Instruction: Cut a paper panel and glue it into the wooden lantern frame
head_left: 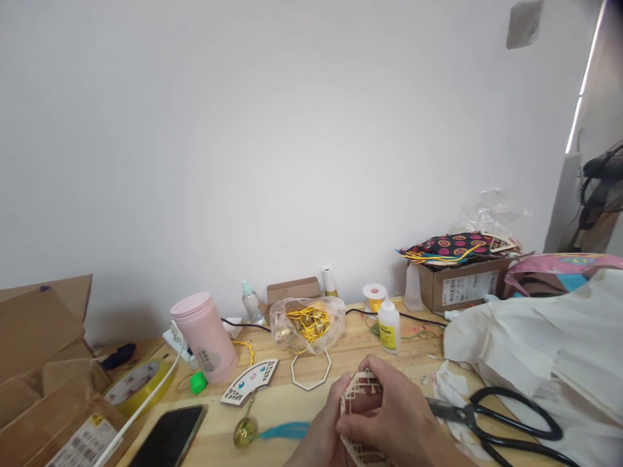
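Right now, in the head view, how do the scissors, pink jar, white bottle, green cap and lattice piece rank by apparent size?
1. scissors, cut off at the bottom edge
2. pink jar
3. white bottle
4. green cap
Unranked: lattice piece, partly hidden.

Ahead: lane of bare tabletop (357, 347) between flat octagonal frame (308, 388) and upright white bottle (389, 332), black cable (359, 311) across its far end. Right hand (396, 408): scissors (468, 415) just beside, blocking low passage rightward. Left hand (325, 425): blue tassel (285, 430) alongside, bell (244, 432) beyond; room above
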### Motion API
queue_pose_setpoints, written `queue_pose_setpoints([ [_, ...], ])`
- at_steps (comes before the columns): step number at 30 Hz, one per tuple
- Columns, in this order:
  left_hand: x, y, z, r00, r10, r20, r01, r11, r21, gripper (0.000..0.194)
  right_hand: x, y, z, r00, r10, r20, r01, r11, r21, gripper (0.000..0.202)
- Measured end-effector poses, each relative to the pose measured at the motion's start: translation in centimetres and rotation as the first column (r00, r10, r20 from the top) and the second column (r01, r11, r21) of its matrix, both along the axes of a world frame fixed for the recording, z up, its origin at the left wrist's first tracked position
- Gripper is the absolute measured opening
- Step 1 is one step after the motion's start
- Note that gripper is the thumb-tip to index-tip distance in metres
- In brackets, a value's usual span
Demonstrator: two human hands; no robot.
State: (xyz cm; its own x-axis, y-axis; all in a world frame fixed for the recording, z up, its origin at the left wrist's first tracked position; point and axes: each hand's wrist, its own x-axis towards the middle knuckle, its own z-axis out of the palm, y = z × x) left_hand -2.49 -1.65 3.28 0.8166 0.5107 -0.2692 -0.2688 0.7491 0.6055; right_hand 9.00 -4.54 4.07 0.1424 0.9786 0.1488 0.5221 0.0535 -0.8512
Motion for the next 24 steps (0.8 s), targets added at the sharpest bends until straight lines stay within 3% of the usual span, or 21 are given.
queue_pose_setpoints([
  [3, 0.0, 0.2, -0.2, 0.998, 0.042, -0.04, -0.042, 0.999, -0.008, 0.054, 0.1, -0.3, -0.2, 0.997, 0.047, 0.059, -0.049, 0.998, 0.028, 0.046],
  [6, 0.0, 0.6, -0.1, 0.991, 0.106, -0.086, -0.104, 0.994, 0.024, 0.058, 0.2, 0.1, -0.9, 0.989, 0.114, 0.093, -0.129, 0.976, 0.173, 0.069],
  [9, -0.3, 1.1, 0.1, 0.973, 0.216, -0.076, -0.215, 0.976, 0.027, 0.058, 0.3, 0.6, -1.2, 0.977, 0.14, 0.161, -0.19, 0.913, 0.361, 0.088],
  [11, -0.7, 1.5, 0.3, 0.951, 0.308, -0.035, -0.308, 0.951, 0.007, 0.054, 0.3, 0.6, -1.0, 0.968, 0.1, 0.231, -0.207, 0.839, 0.503, 0.09],
  [14, -0.9, 1.8, 0.5, 0.908, 0.417, 0.027, -0.417, 0.909, -0.024, 0.042, 0.4, 0.3, -0.3, 0.955, 0.016, 0.296, -0.206, 0.755, 0.623, 0.075],
  [17, -0.6, 1.6, 0.5, 0.896, 0.439, 0.071, -0.438, 0.899, -0.034, 0.031, 0.3, 0.1, 0.0, 0.922, -0.043, 0.385, -0.231, 0.738, 0.635, 0.038],
  [20, 0.0, 1.2, 0.3, 0.903, 0.419, 0.098, -0.419, 0.908, -0.015, 0.033, 0.2, 0.3, -0.3, 0.839, -0.13, 0.529, -0.302, 0.698, 0.65, 0.013],
  [22, 0.2, 1.1, 0.2, 0.908, 0.407, 0.101, -0.41, 0.912, 0.01, 0.036, 0.2, 0.5, -0.4, 0.766, -0.18, 0.617, -0.374, 0.656, 0.656, 0.005],
  [24, 0.2, 1.1, 0.0, 0.91, 0.4, 0.106, -0.406, 0.913, 0.036, 0.037, 0.2, 0.8, -0.4, 0.708, -0.212, 0.674, -0.439, 0.615, 0.655, 0.013],
])
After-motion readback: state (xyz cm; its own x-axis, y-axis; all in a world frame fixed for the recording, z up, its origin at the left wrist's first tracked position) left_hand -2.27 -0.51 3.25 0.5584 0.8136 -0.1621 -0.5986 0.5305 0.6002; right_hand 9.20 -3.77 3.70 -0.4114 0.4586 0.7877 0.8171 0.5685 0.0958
